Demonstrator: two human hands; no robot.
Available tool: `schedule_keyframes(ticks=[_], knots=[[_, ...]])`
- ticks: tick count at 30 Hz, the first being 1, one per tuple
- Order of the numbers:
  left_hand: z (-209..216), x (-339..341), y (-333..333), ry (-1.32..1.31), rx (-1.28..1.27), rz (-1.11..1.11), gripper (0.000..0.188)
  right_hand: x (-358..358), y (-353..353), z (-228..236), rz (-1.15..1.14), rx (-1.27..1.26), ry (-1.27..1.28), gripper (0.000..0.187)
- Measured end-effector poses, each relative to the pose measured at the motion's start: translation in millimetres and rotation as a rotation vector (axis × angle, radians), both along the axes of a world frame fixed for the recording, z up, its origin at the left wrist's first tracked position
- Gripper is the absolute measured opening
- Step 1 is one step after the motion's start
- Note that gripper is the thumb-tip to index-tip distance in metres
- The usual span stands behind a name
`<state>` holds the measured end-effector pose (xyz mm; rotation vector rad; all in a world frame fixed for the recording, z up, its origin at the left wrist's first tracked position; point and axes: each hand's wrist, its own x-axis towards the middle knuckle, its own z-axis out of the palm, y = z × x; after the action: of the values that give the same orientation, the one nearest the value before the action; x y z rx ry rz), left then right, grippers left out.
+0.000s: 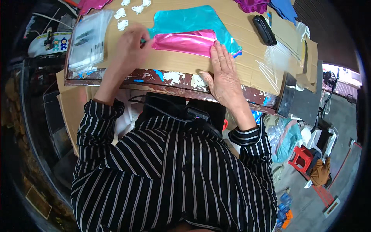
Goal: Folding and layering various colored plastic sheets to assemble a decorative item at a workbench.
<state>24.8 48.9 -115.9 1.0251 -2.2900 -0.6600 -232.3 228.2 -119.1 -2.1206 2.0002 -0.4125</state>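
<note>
A flat, shiny foil balloon lies on the cardboard-covered table, with a teal part [185, 20] spread out behind and a pink part [187, 42] folded over its near side. At its left end is my left hand [133, 44], slightly smeared by motion. The fingers there are curled together, and a bit of teal foil shows between thumb and forefinger. My right hand [224, 71] lies flat, fingertips pressing on the right end of the pink part and the thumb held out to the side.
Clear plastic bags [87, 42] lie at the left, near small white ribbon bundles [122, 25]. On the right are a black case [264, 30], thin white sticks [268, 75] and a cardboard box [310, 63]. The table's worn front edge [174, 79] runs before me. A red stool [300, 159] stands on the floor.
</note>
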Motion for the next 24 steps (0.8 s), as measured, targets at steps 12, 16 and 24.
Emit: schedule_keyframes(ticks=[12, 16, 24], knots=[[-18.8, -72.9, -5.8, -0.004, -0.049, -0.599, 0.041, 4.8, 0.0, 3.1, 0.001, -0.009, 0.008, 0.087], [-28.8, -60.6, -18.4, 0.003, -0.067, -0.635, 0.041, 1.9, -5.2, 5.1, -0.002, -0.040, -0.001, 0.077], [-26.4, -62.3, -16.9, 0.015, -0.134, -0.657, 0.042, -66.2, -143.6, 12.8, -0.054, -0.165, 0.012, 0.039]])
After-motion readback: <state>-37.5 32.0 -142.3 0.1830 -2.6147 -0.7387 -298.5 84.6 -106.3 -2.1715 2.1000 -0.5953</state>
